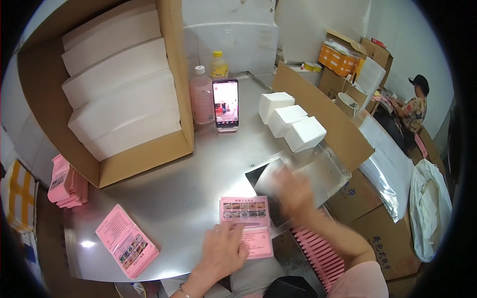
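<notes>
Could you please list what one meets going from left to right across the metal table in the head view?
Pink leaflet stack near the left edge → big cardboard box of white paper stacks → pink bottle → upright phone → left hand on a pink leaflet → blurred right hand → white folded stacks.

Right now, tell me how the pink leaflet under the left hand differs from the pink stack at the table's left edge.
The leaflet lies square-on beneath the left hand; the stack sits angled and untouched. The leaflet looks like a single piece; the stack is several thick. Both are pink with small photos.
</notes>
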